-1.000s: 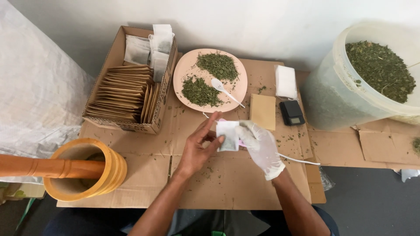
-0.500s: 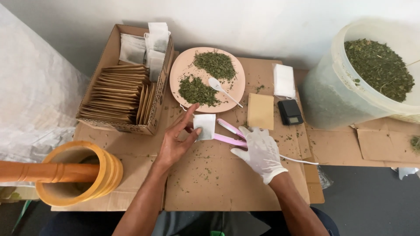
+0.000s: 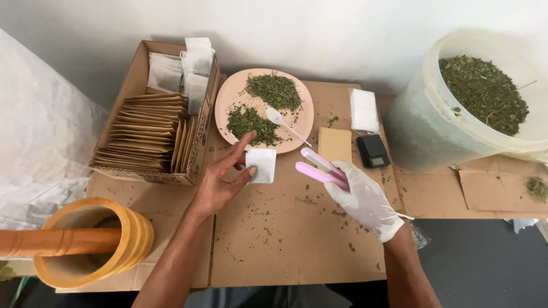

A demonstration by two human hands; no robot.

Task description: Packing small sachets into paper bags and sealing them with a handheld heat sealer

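Note:
My bare left hand (image 3: 224, 178) pinches a small white filter bag (image 3: 261, 165) by its left edge, just below the pink plate (image 3: 227, 97). My right hand (image 3: 363, 197), in a white glove, grips a pink two-armed sealing tool (image 3: 317, 165) with its jaws apart, lifted off the cardboard and pointing left toward the bag. A small gap separates the tool's tips from the bag. The plate carries two heaps of dried green leaf (image 3: 249, 122) and a white spoon (image 3: 282, 124).
A cardboard box (image 3: 125, 91) of brown envelopes and white bags stands at back left. A wooden mortar (image 3: 94, 242) with its pestle sits front left. At right is a large plastic tub (image 3: 434, 122) of dried leaf, then a black pocket scale (image 3: 372, 151), a tan envelope (image 3: 334, 144), white bags (image 3: 363, 109).
My right hand has picked the pink tool up from the cardboard, where it rested half a second ago. My left hand carried the bag left and away from the right hand over the second.

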